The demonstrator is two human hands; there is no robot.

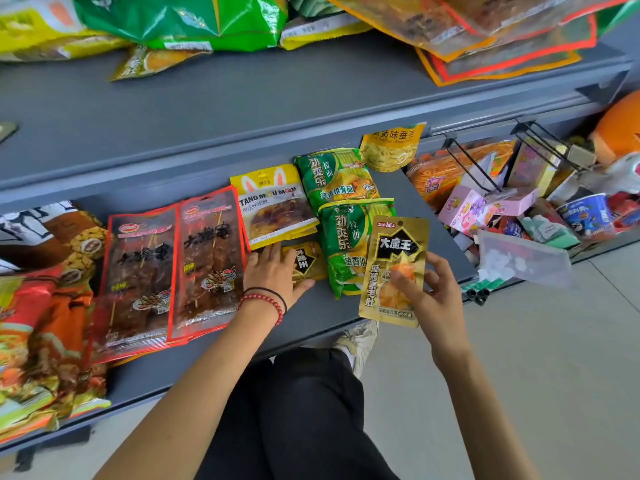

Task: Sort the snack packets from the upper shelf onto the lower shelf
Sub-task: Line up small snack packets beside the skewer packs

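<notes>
"Black trousers (304,410) and two bare forearms sat closest under the lens. What did the hands have?"

"The right hand (429,292) gripped a gold packet (394,268), thumb across the front and fingers curled round its right edge. It was held upright over the front of the lower shelf (311,317)."

"Could you read it?"

"A black badge said 大魔王, and 麻酱素毛肚 ran down the left side. The small red print at the top was too fine for me."

"And the other hand?"

"The left hand (273,271) lay flat, fingers straight, pressing on a second gold packet (306,261). That one lay on the lower shelf, with the same badge half showing. A red bead bracelet (266,303) and a thin black band circled that wrist."

"What else was laid out down there?"

"Two green noodle packets (336,174) marked 劲爽乐 拉面 lay one behind the other, just right of that hand. From where I stood, the held packet overlapped the nearer one. A yellow packet (273,206) with rabbit ears read TANG MOU MOU. Further back, a yellow pouch (391,147) read 黄味蚕豆. To the left lay red-edged clear packets (207,258) of skewers, their black brush writing too blurred to make out."

"And above?"

"The upper shelf (242,109) carried a green bag (180,19), yellow bags and more red-edged packets along its back, all the labels blurred."
</notes>
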